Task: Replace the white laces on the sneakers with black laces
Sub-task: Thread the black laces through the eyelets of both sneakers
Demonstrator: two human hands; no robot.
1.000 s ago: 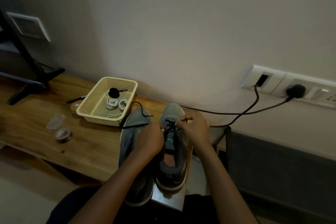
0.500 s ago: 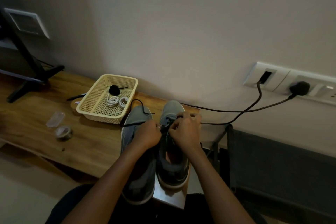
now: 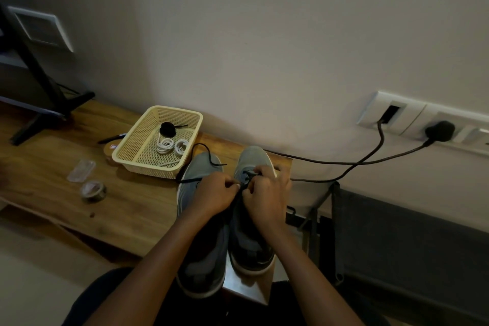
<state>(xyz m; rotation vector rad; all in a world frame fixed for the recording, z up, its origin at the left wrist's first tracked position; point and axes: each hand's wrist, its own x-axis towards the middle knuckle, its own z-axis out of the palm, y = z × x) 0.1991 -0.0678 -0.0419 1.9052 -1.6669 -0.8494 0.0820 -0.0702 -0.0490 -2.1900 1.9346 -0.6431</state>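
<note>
1. Fingers (image 3: 234, 186) of the left hand (image 3: 214, 192), frame centre: curling tight, tips pinching the black lace (image 3: 248, 176).
2. Right hand (image 3: 267, 194), just beside it: fingers bending inward, gripping the same lace at the front eyelets; how much lace is running under the palm cannot be told.
3. Grey sneaker (image 3: 251, 246): sitting under both hands, toe pointing toward the wall, heel hanging over the table's near edge.
4. Second grey sneaker (image 3: 201, 254): lying alongside to its left and touching it, a loose strand (image 3: 209, 156) of black lace looping across the toe.
5. Cream mesh basket (image 3: 143, 164), left of centre, just beside that toe: holding two coiled white laces (image 3: 172, 146) and a black coiled lace (image 3: 167, 129).
6. Wooden table (image 3: 132, 206): carrying all the above, plus a tape roll (image 3: 93, 190) and a clear plastic piece (image 3: 80, 170) at lower left.
7. Wall sockets (image 3: 412, 119), right edge: a black plug (image 3: 439, 131) and cables (image 3: 344, 163) running toward the sneakers.
</note>
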